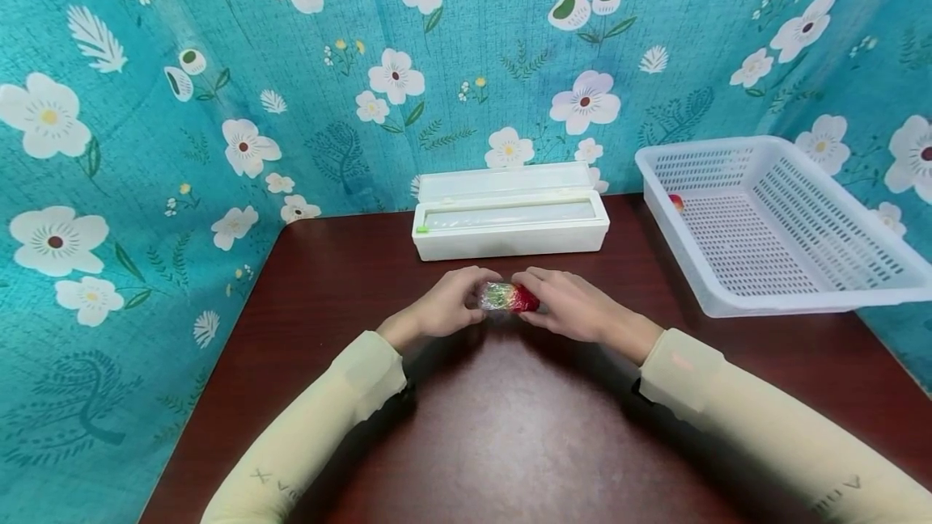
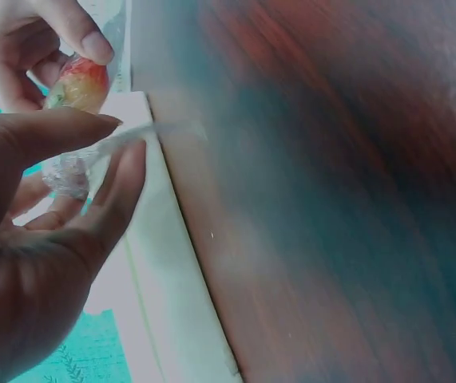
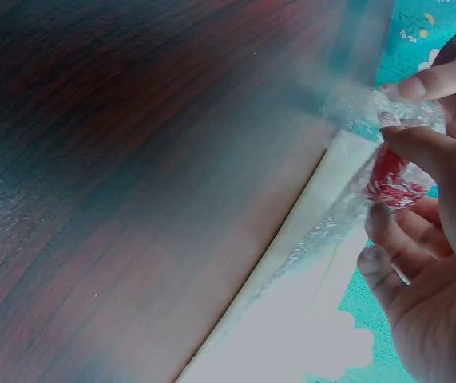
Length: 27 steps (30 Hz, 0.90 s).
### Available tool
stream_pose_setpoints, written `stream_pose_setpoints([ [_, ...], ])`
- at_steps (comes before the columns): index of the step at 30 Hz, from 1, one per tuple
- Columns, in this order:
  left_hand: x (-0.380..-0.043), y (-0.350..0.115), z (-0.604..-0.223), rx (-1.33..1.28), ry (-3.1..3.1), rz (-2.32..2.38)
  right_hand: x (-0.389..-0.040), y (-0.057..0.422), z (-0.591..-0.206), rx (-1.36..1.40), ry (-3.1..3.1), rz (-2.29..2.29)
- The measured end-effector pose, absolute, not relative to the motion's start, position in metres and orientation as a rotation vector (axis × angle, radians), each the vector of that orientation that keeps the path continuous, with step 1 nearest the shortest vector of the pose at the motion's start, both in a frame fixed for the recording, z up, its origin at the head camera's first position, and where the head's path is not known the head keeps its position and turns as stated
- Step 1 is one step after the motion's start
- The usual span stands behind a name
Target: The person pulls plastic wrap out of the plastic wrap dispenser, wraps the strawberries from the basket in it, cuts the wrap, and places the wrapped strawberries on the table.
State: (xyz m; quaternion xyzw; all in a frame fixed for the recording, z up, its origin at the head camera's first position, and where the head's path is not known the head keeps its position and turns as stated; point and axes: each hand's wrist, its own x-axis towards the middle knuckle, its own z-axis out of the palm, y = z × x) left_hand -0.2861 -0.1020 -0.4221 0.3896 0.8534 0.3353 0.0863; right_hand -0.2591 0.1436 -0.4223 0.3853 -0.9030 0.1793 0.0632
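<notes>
A small red, yellow and green fruit [image 1: 523, 298], its exact kind unclear, is wrapped in clear cling film [image 1: 493, 297] above the table, in front of the white box. My left hand [image 1: 449, 302] holds the gathered film at the left end of the bundle. On the other side, my right hand [image 1: 575, 304] grips the red end of the fruit between thumb and curled fingers. The left wrist view shows the fruit [image 2: 88, 82] under the right thumb. A loose strip of film [image 3: 315, 231] trails from the bundle in the right wrist view.
Behind the hands stands a white cling film box [image 1: 510, 242] with its lid raised and a roll inside. A white perforated basket [image 1: 801, 300] at the right has a small red-and-yellow thing [image 1: 676, 201] near its left wall. Floral cloth [image 1: 328, 103] hangs behind the dark table [image 1: 495, 443].
</notes>
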Motion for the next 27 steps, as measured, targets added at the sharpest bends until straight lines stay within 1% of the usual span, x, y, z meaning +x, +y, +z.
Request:
stream_pose_setpoints([
  [4, -0.2817, -0.1012, -0.4182, 1.094, 2.459, 1.136, -0.2574, 0.1433, -0.4207, 1.155, -2.653, 0.479],
  [8, -0.2791, -0.0989, -0.4164, 1.028, 2.507, 1.147, -0.2562, 0.1424, -0.4189, 1.145, -2.605, 0.445],
  [17, -0.2773, -0.0964, -0.4219, 0.768, 2.495, 1.201, -0.2530, 0.1400, -0.4224, 1.113, -2.566, 0.403],
  [21, -0.2767, -0.0957, -0.4233, 0.730, 2.465, 1.260, -0.2528, 0.1391, -0.4249, 1.105, -2.564, 0.397],
  [27, -0.2772, -0.0937, -0.4233, 0.648, 2.250, 1.437, -0.2530, 0.1380, -0.4253, 1.100, -2.553, 0.402],
])
